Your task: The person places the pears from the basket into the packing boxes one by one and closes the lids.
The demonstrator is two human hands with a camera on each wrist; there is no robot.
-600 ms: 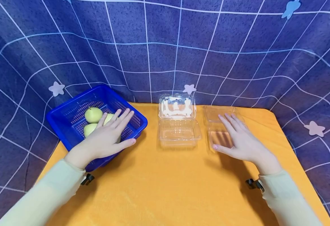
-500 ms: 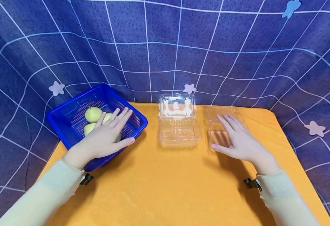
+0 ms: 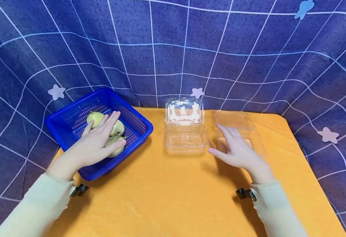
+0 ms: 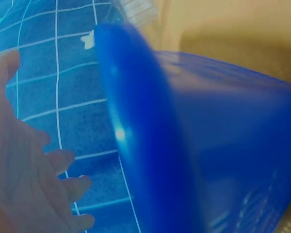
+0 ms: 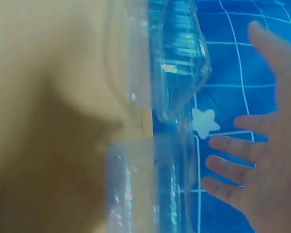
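Both hands had just shifted toward the left of the frame. The left hand (image 3: 92,144) had drawn down and left over the blue perforated plastic basket (image 3: 72,107), baring more of the pale green, rounded pears (image 3: 118,127) at left of centre. The right hand (image 3: 239,153) had slid inward from the right, bringing its thumb near the transparent plastic container with the raised lid (image 3: 186,138) at mid-frame, its fingers over a second transparent plastic container (image 3: 235,119).

Fingers on both hands were straight and somewhat spread, pinching nothing. Every pear I could see lay in the basket, so I judged that the shift had repositioned the hands and that no handling had yet begun.
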